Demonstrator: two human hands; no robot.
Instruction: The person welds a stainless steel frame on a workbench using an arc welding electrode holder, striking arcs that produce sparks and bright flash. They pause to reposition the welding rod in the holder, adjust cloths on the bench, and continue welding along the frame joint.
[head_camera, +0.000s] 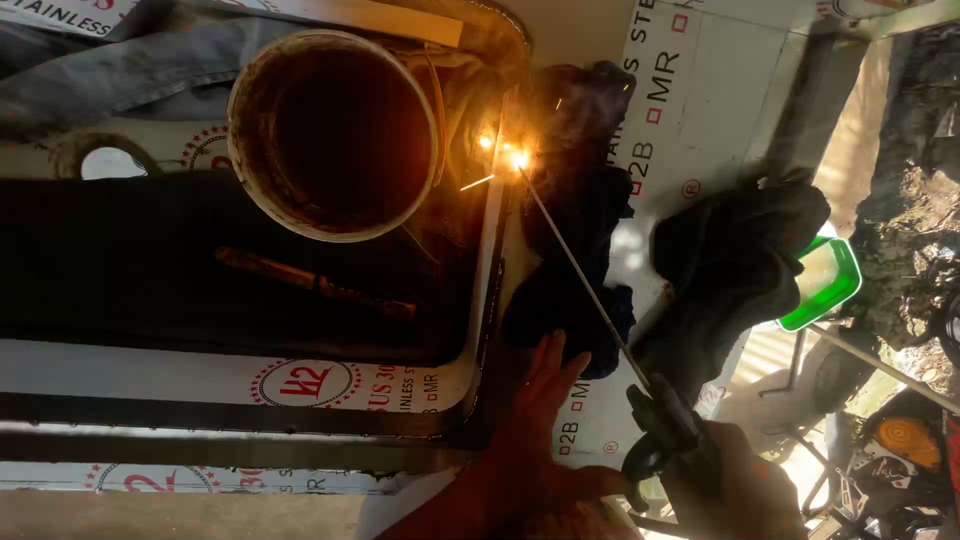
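Observation:
My right hand (745, 485) grips a dark electrode holder (665, 425) at the lower right. A thin welding rod (580, 265) runs from it up to a bright arc with sparks (515, 157) on the rim of a steel sheet (700, 110) covered in white printed film. My left hand (545, 405) lies flat on the sheet beside the rod, fingers spread and holding nothing. A dark cloth (585, 190) lies just right of the arc.
A stained round bucket (335, 135) sits left of the arc, over a dark rectangular recess (150, 270) that holds a long rusty tool (315, 283). A dark glove (735, 260) lies on the sheet's right side. A green tub (830, 285) stands beyond the edge.

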